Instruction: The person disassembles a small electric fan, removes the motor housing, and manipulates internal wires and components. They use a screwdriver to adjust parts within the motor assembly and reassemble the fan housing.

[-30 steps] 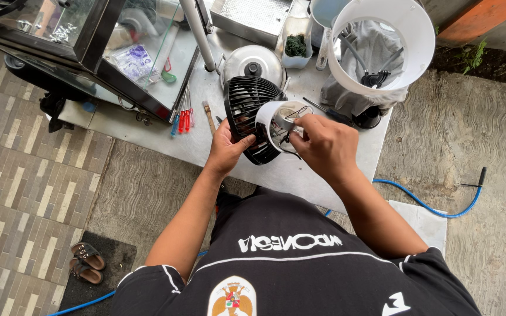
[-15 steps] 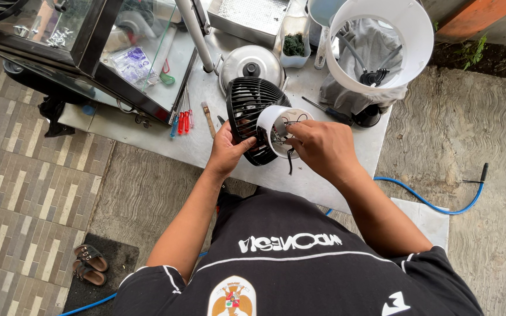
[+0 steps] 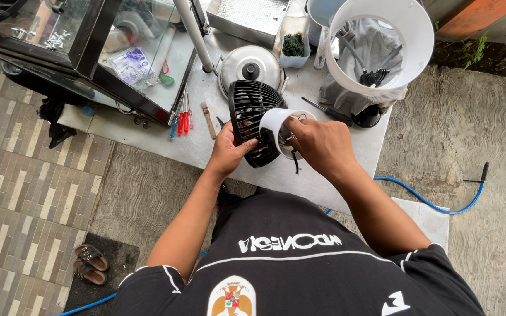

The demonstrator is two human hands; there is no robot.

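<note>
Left hand (image 3: 228,153) grips the ribbed black fan grille (image 3: 248,111); right hand (image 3: 318,143) pinches its white cylindrical housing (image 3: 273,124).

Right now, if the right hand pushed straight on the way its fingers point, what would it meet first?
The right hand points left into the open end of the white housing. It would meet the wires and parts inside first, then probably the black fan grille behind; depth is unclear.

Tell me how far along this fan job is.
Done: the black fan grille is off and lies on the table, with the white housing ring set aside behind it. In hand: the left hand steadies the grille while the right hand works inside the white motor cup, wires showing. Left, likely: closing it up; screwdrivers lie unused.
</note>
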